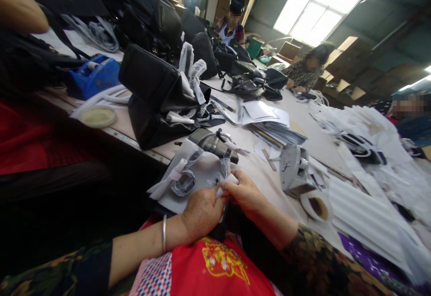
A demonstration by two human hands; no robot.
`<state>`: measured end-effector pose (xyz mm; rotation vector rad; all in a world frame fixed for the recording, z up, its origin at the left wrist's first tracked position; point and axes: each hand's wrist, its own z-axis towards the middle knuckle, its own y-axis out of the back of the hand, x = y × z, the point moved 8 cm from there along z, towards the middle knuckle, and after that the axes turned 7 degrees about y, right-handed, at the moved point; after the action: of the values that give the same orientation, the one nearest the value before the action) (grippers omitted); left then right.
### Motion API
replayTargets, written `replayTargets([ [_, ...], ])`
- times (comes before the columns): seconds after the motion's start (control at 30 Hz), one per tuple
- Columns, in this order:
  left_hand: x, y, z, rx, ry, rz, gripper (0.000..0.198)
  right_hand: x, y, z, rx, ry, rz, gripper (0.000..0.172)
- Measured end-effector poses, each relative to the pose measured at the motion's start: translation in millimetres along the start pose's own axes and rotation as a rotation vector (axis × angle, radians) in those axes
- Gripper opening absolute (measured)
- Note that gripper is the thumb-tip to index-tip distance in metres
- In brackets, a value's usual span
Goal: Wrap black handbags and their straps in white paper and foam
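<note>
My left hand [203, 209] and my right hand [245, 192] are close together at the table's near edge. Their fingers are closed on a small piece of white wrapping [230, 181] around what looks like a strap end of a bag. Beneath them lies a dark bag, partly hidden, covered by a white sheet [173, 199]. On that sheet rests a coiled strap in clear plastic [183, 183]. Just beyond sits a small black bag [215, 142] with a plastic-wrapped strap. Larger black bags [148, 78] stand at the left, their handles wrapped in white.
A blue tape dispenser [92, 76] and a yellowish tape roll [98, 116] lie at left. Right of my hands stand a white tape dispenser [293, 170], a large tape roll [315, 206] and stacked papers [269, 116]. Co-workers [308, 69] sit around the table [303, 107].
</note>
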<state>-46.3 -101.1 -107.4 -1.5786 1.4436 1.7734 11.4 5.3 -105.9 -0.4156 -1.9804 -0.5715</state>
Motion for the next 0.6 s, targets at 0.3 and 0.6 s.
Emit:
replayTargets([
  [0.3,3,-2.6,-1,0.043,0.021,-0.088,0.047,-23,-13,-3,-0.110,0.098,0.300,0.045],
  [0.6,-10,-0.8,2,0.067,-0.079,0.026,0.043,58,13,-23,0.084,0.885,-0.935,0.050],
])
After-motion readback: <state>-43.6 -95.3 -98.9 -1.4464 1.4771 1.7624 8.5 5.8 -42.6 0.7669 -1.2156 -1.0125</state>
